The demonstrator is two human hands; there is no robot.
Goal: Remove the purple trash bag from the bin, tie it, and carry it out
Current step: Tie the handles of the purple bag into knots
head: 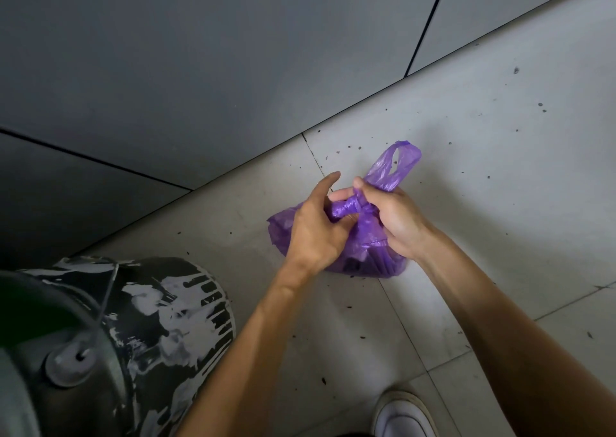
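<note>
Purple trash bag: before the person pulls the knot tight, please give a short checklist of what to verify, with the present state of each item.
1. Purple trash bag is out of the bin and rests on the floor: ok.
2. Left hand grips the twisted neck of the bag: ok.
3. Right hand holds the other strand, with the handle loop free above it: ok.
4. Knot is closed fully: not ok, it is only being formed.
5. Bag has no tear or leak: cannot tell.
6. Floor around is clean: not ok, dark specks lie scattered.
</note>
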